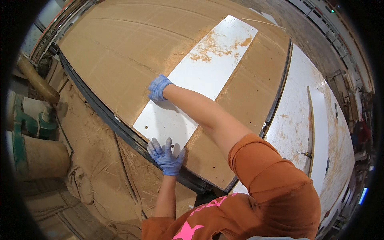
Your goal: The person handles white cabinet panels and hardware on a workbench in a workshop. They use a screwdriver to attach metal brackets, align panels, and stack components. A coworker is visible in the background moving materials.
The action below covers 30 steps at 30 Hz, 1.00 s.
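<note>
A long white board (208, 76) lies slantwise across a brown, dust-covered worktable. Two small drilled holes show at its near end, and sawdust is scattered over its far part. My left hand (166, 158), in a blue glove, rests on the near end with fingers spread, beside one of the holes. Further along, my right hand (160, 87), also in a blue glove, is at the board's left edge. Its fingers are curled over that edge, and my right forearm crosses above the board. The fingertips there are partly hidden.
A dark rail (106, 120) edges the worktable (120, 52). On the right a second white surface (296, 116) carries a narrow white strip (319, 132) and sawdust. Green-and-beige machinery (44, 156) and a hose (38, 80) stand left, above a dusty floor (100, 160) with cables. A thin stick (264, 23) lies far off.
</note>
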### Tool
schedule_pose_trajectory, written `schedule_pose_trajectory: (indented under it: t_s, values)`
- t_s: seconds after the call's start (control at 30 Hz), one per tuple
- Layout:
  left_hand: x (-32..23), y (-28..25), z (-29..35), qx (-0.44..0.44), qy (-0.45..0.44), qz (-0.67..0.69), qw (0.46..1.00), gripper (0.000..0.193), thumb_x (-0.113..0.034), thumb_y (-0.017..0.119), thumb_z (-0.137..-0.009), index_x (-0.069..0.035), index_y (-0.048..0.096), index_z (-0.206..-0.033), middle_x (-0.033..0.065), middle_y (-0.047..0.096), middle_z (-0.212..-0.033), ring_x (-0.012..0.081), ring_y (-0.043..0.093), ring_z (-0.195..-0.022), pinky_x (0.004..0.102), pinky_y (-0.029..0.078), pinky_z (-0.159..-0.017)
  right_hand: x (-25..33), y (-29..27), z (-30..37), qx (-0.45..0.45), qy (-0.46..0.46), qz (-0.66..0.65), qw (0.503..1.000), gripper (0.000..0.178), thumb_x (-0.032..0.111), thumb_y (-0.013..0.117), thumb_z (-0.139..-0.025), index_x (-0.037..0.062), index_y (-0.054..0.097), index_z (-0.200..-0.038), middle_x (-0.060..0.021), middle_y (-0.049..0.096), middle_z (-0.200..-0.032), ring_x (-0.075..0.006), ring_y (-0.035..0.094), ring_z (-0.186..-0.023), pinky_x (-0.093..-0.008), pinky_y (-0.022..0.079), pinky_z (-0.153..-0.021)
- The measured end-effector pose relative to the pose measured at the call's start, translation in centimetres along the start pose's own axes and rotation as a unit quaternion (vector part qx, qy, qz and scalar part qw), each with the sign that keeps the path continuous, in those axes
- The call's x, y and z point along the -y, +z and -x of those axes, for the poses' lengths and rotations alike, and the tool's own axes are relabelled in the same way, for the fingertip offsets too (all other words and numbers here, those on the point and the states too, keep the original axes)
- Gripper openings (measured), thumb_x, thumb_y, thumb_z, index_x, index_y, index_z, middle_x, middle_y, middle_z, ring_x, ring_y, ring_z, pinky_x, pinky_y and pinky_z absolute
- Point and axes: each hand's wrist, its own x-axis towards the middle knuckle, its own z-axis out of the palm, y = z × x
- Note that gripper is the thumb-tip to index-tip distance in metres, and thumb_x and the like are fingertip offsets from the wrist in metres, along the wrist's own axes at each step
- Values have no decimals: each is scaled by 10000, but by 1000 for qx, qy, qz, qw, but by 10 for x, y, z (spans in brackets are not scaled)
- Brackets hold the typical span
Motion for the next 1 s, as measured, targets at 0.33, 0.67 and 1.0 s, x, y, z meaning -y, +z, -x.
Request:
schedule_pose_trajectory:
  t_s: [0.33,0.67,1.0]
  values:
    - [3,5,9,-13,-37,58,998,832,-493,765,-660,-202,407,-1352,247,241,-1480,467,248,-1340,576,221,-1074,3,-2,6,4,-1,-37,999,432,458,474,-850,118,677,-1023,-133,644,-1070,-278,597,-1038,-409,443,-845]
    - [-1,-2,-2,22,-17,52,998,683,-401,779,-664,-49,535,-1195,233,460,-1333,392,415,-1266,506,282,-1072,6,47,102,-224,124,-139,957,499,369,583,-814,141,541,-1256,-151,471,-1346,-303,418,-1261,-422,311,-1045]
    - [4,16,8,-99,-33,215,971,820,-297,867,-625,-123,443,-1306,257,304,-1445,415,350,-1314,480,392,-1019,75,88,203,-378,401,-790,271,254,192,611,-851,160,555,-1097,-21,541,-1120,-170,505,-1042,-373,406,-890]
